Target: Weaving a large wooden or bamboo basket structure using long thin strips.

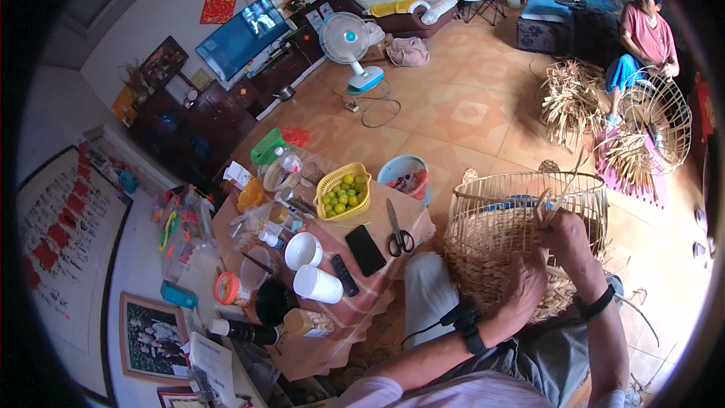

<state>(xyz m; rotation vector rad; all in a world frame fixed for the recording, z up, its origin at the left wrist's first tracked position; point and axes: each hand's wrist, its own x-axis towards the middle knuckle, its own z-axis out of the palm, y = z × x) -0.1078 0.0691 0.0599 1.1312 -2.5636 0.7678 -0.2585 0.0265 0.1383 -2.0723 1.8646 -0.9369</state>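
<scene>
Hands (568, 242) close together on woven basket (483, 245), grip unclear, scissors (399, 240) on cluttered table (415, 213) nearby

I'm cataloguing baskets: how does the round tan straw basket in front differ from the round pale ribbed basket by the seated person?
The round tan straw basket has a densely woven lower wall; the round pale ribbed basket shows bare ribs over much of its visible side. The tan basket stands roughly upright; the pale basket is tilted over. Both are round, with open ribbing showing.
</scene>
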